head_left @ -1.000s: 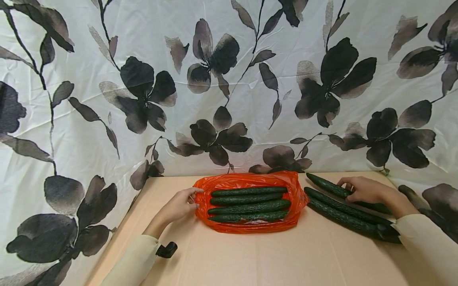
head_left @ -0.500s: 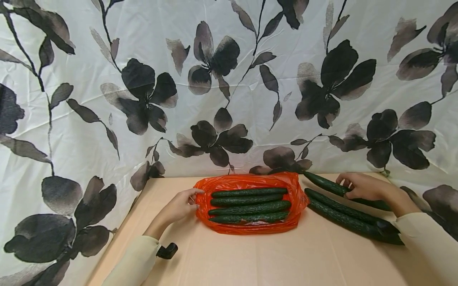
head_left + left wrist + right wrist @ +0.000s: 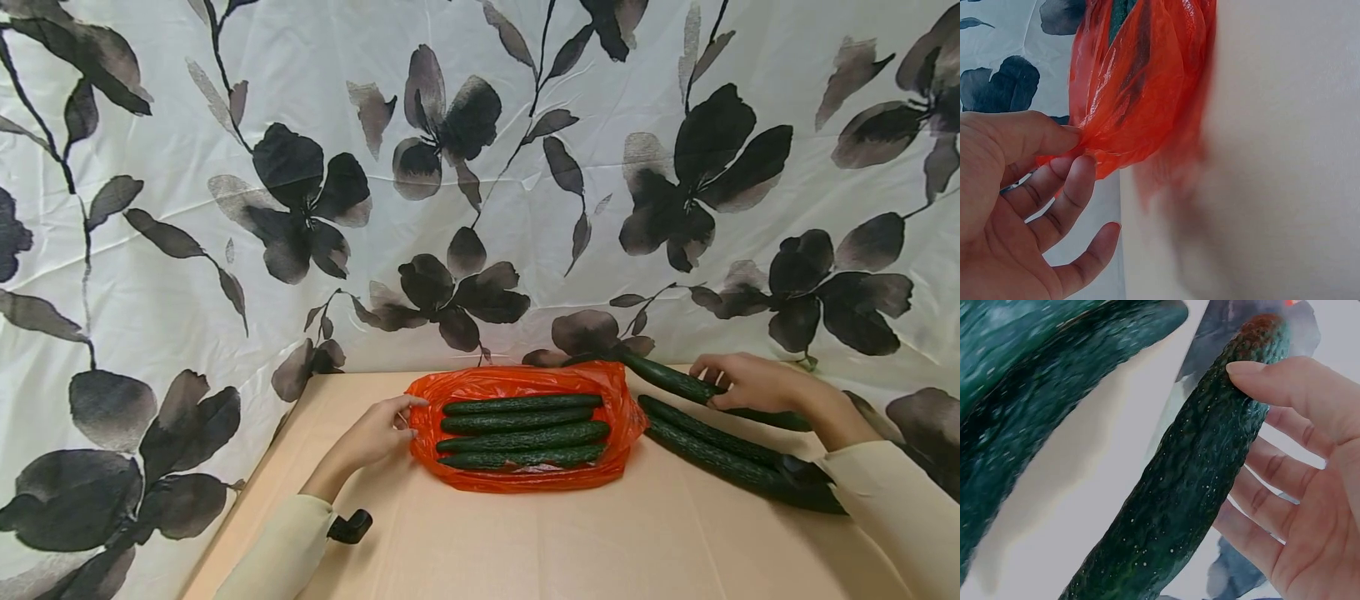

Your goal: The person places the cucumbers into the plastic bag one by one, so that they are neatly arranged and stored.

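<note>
Pinching left hand: thumb and fingertip nip the orange bag's thin, slippery edge.
Bag contents: four cucumbers.
Right hand: fingers curled round the rearmost cucumber, seemingly stiff, bumpy; mid-length grip balances best.

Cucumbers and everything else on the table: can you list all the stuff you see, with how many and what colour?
cucumbers in the bag: four, dark green, lying side by side in the orange bag
held cucumber: one, dark green, by the back edge, right of the bag
loose cucumbers: two, dark green, on the table to the right
orange bag: one, plastic, mid-table
table: one, tan
flowered cloth: one, white with dark flowers, behind
left hand: pinches the bag's edge
right hand: grips the held cucumber
</note>
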